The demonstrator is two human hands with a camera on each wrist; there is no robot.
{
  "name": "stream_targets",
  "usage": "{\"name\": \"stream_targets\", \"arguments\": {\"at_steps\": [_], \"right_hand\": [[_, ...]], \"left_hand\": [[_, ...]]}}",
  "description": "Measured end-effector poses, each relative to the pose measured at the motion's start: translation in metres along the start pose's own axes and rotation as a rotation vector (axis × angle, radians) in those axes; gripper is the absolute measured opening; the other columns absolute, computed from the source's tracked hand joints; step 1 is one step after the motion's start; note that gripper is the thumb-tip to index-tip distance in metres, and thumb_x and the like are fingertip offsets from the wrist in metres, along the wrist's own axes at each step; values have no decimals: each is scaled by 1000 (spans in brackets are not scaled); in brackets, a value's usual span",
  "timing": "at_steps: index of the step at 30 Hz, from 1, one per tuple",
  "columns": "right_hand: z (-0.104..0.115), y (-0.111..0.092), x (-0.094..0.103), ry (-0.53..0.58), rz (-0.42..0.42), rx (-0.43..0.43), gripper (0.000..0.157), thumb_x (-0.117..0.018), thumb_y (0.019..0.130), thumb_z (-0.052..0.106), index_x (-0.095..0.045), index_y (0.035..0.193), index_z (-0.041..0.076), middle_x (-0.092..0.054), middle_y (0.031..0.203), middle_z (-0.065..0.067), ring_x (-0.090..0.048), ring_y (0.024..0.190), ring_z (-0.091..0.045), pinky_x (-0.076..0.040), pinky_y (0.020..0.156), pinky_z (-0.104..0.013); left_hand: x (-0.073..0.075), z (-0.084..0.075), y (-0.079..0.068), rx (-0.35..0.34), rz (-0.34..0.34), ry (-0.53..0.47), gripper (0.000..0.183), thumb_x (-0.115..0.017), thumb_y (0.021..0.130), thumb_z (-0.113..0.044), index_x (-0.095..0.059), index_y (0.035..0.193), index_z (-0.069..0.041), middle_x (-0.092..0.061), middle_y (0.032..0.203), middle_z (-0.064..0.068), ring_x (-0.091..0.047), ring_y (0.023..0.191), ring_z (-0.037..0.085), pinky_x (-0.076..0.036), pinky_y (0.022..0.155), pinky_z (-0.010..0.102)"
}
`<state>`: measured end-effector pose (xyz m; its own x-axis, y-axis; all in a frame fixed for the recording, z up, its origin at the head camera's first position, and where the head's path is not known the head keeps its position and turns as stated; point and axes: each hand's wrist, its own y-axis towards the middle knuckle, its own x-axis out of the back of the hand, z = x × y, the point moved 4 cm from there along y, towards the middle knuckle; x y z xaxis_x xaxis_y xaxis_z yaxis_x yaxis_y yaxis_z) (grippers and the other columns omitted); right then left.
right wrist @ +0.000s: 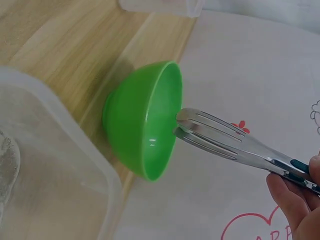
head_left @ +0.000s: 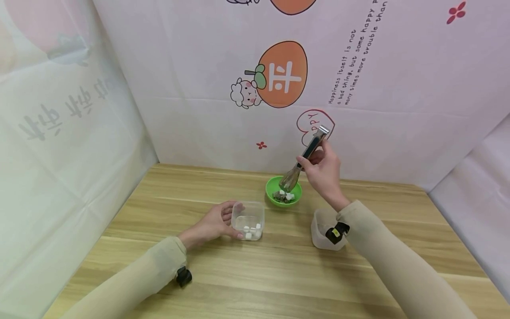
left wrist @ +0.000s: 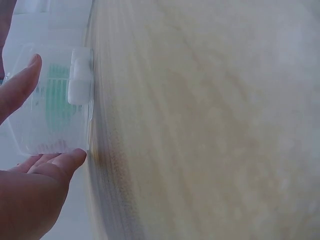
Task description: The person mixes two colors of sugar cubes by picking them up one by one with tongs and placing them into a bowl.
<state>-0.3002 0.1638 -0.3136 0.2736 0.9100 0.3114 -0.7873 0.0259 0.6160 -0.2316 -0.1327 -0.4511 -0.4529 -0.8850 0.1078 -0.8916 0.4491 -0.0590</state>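
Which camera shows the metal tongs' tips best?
The right wrist view: the tongs' tips appear large and unobstructed there. The head view shows them smaller, at the green bowl; the left wrist view doesn't show them.

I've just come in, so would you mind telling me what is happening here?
A person's right hand holds metal tongs over a green bowl with white cubes and some darker bits in it. The left hand holds a clear tub with more white cubes inside. Another tub stands partly hidden by the right sleeve.
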Motion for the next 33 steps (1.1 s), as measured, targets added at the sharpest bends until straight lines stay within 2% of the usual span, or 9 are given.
{"name": "stream_targets", "arguments": {"at_steps": [7,14,18,22,28,33], "right_hand": [[-8,3,-3,-86,20,-17,39,-79,91,-4,-58,122,2,-70,85,-15,-67,72,-24,-56,61,-16],[-7,3,0,-102,13,-12,39,-79,91,-4,-57,123,3,-70,87,-15,-67,73,-24,-56,62,-16],[7,0,2,-87,3,18,40,-80,90,-4,-58,122,4,-71,87,-12,-67,73,-22,-57,64,-17],[30,-7,0,-22,18,74,39,-82,89,-3,-58,120,2,-72,87,-10,-68,73,-20,-60,66,-20],[64,-25,-17,127,117,148,40,-82,88,-5,-57,119,0,-73,87,-7,-70,71,-20,-61,62,-26],[77,-42,-37,161,213,155,39,-84,88,-3,-60,118,5,-75,88,-5,-72,73,-18,-64,64,-30]], "left_hand": [[0,1,0,7,2,2,98,-91,75,7,-35,157,7,-48,156,24,-43,147,41,-39,120,45],[0,3,2,18,4,-5,100,-91,75,6,-35,157,7,-48,157,24,-43,146,41,-39,120,45],[0,3,2,18,2,-5,101,-91,75,6,-34,158,7,-48,156,24,-43,146,41,-39,120,45],[1,3,2,21,5,3,102,-92,76,5,-32,159,7,-46,158,24,-42,147,41,-39,120,45],[3,2,0,22,8,5,100,-91,77,5,-33,159,6,-46,158,24,-42,147,41,-41,119,45],[3,2,1,23,15,7,99,-91,78,4,-33,159,5,-47,157,24,-45,145,41,-41,119,46]]}}
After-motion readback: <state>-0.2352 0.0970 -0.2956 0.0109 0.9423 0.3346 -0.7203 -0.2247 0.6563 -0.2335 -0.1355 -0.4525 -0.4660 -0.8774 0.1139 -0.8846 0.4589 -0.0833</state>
